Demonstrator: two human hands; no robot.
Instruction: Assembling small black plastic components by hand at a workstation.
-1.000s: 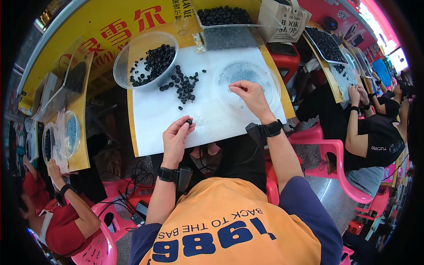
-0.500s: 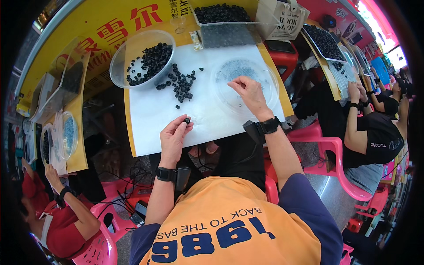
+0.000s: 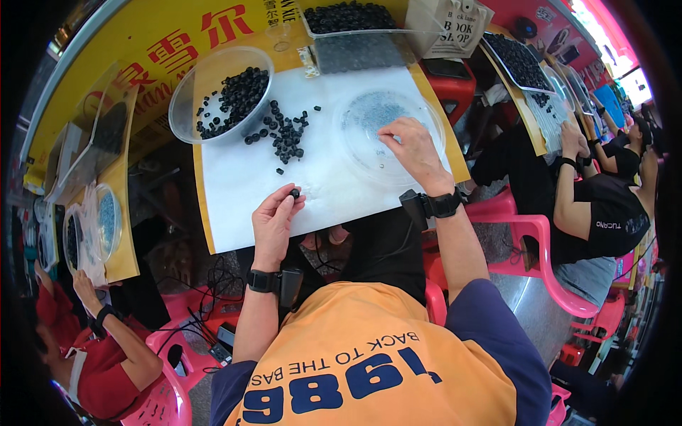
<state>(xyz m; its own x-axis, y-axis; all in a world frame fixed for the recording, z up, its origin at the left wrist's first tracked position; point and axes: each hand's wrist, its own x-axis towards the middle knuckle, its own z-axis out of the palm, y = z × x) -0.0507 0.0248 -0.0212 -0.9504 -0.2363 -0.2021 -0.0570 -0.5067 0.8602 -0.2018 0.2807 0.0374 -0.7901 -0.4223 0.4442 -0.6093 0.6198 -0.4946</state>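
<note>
Between the fingertips of my left hand point(image 3: 274, 216), near the front edge of the white sheet point(image 3: 234, 188), is a small black round part point(image 3: 295, 193). My right hand point(image 3: 418, 150) is over a shallow clear round dish point(image 3: 355, 165), thumb and fingers pinched together. Whatever that pinch holds, if anything, is too small to make out. Tiny pale blue pieces point(image 3: 380, 115) lie in the dish, mostly toward its far side. Left of it, loose black parts point(image 3: 286, 138) form a pile on the sheet, beside a clear bowl point(image 3: 179, 106) partly filled with more of them.
At the back, a clear tub point(image 3: 348, 21) is heaped with black parts, and a paper bag point(image 3: 447, 32) stands beside it. A red stool point(image 3: 455, 85) is by the table's right edge. People sit at similar tables on both sides, with pink chairs point(image 3: 526, 227) close by.
My right hand has moved a little to the right across the dish, still pinched. My left hand keeps hold of the black part in about the same place. The view has shifted slightly.
</note>
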